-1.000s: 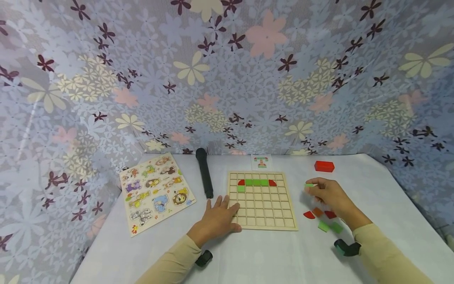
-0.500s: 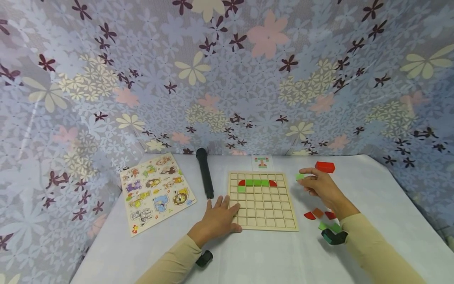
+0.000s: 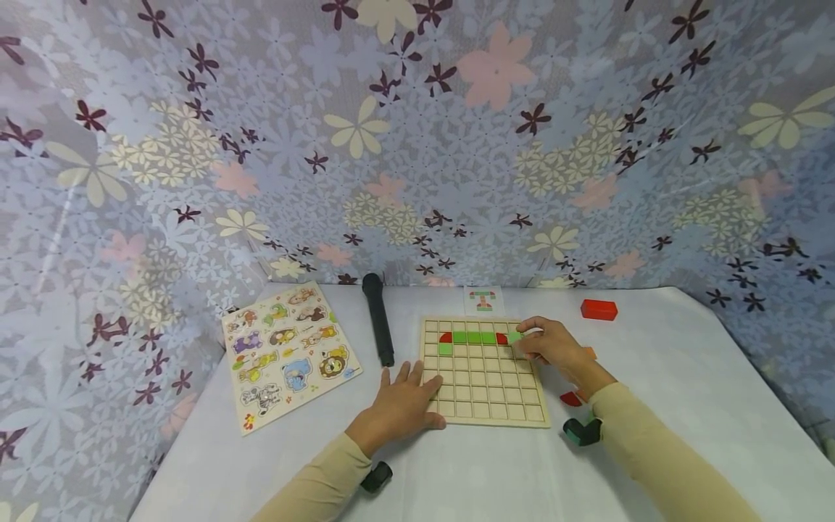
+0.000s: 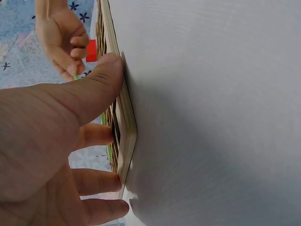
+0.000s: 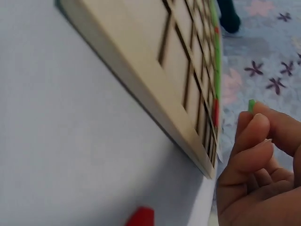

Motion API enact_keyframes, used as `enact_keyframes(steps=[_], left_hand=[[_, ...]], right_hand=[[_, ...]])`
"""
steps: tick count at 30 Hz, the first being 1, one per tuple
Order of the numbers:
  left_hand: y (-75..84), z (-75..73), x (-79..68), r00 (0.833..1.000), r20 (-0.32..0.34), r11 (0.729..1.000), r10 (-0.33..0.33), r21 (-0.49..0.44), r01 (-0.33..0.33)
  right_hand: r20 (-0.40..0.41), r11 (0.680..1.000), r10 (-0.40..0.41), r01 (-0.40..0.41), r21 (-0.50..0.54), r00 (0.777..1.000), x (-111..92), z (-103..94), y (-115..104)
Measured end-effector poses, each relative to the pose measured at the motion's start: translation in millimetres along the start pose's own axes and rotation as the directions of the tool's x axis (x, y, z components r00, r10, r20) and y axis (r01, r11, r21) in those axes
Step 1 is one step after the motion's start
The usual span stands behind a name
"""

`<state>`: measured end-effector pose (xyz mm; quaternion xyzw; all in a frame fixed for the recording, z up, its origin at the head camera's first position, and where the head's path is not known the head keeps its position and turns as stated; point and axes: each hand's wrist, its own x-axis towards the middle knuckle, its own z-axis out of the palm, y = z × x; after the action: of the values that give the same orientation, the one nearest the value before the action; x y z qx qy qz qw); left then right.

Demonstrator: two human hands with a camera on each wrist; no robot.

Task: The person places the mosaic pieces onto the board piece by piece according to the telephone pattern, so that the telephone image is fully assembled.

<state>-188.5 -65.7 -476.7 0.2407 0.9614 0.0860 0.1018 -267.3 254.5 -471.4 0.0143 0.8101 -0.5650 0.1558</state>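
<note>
My left hand (image 3: 399,400) rests with spread fingers at the lower left corner of a wooden grid board (image 3: 489,397); in the left wrist view its thumb (image 4: 101,84) lies against the board's edge. Between thumb and fingertips, my right hand (image 3: 557,351) pinches a small green tile (image 3: 514,338), held over the board's upper right part. The right wrist view shows that tile (image 5: 251,105) edge-on, above the board. In the grid, a row of green squares (image 3: 474,337) runs between two red quarter-round pieces (image 3: 446,337). One green square (image 3: 446,349) sits below the left red piece.
Loose pieces, including a red one (image 3: 570,399), lie right of the board, partly hidden by my right arm. Behind the board is a pattern card (image 3: 483,301). A red block (image 3: 599,309) stands back right; a black microphone (image 3: 378,319) and an animal puzzle board (image 3: 287,355) lie left.
My right hand has carried the green tile leftward, from beside the loose pieces to over the board's upper right part. The left hand has stayed put.
</note>
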Motion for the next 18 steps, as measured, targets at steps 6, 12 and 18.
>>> enact_keyframes(steps=[6,12,18], left_hand=[[0.4,0.0,-0.1,1.000,-0.009,1.000,0.003,0.009,-0.003],[-0.6,1.2,0.7,1.000,-0.008,1.000,0.003,0.010,-0.003],[-0.8,1.0,0.6,1.000,-0.004,1.000,-0.002,0.014,0.002]], right_hand=[[0.018,0.991,-0.003,0.005,-0.137,1.000,8,14.6,4],[0.002,0.972,-0.016,0.016,-0.233,1.000,10,21.3,4],[-0.030,0.960,0.006,-0.014,-0.278,1.000,8,24.0,1]])
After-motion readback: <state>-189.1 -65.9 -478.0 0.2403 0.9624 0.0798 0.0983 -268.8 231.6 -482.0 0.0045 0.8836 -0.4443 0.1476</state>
